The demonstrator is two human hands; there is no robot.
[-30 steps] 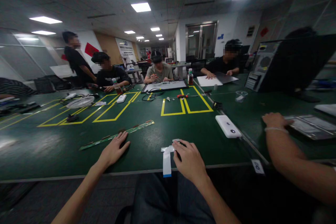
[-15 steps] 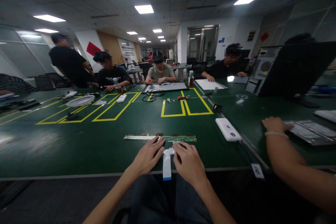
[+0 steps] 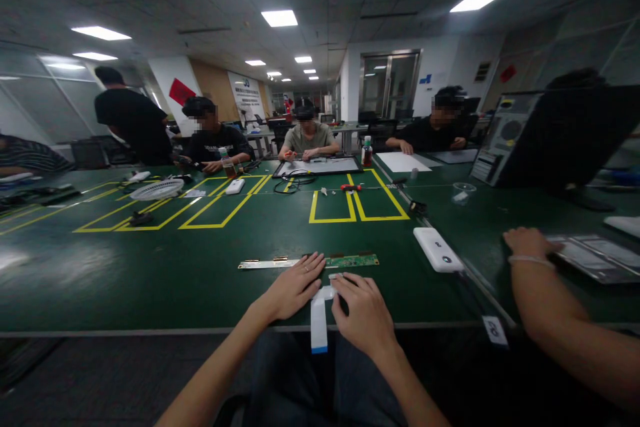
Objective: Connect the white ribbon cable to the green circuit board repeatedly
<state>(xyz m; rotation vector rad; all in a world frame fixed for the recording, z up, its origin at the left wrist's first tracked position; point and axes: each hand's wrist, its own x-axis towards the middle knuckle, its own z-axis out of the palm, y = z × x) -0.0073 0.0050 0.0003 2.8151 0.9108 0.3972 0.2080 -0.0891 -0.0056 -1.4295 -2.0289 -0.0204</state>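
Note:
A long, narrow green circuit board (image 3: 355, 259) lies across the table in front of me. My left hand (image 3: 296, 287) rests flat with its fingers stretched out over the middle of the board, hiding part of it. A white flat ribbon cable (image 3: 319, 320) runs below the board, and its blue-tipped end hangs past the table's front edge. My right hand (image 3: 366, 312) has its thumb and fingers closed on the cable's upper end, just below the board. Whether that end touches the board I cannot tell.
A white power bank (image 3: 438, 250) with a black cable lies to the right. Beyond it a co-worker's arm (image 3: 547, 300) reaches onto the table beside a metal-framed panel (image 3: 600, 257). A red screwdriver (image 3: 351, 187) lies ahead among yellow tape outlines. A computer case (image 3: 507, 137) stands at far right.
My left hand has slid right along the board, its fingers now flatter and farther over it. The right hand stays at the cable's upper end, which now shows slightly apart from the board's near edge.

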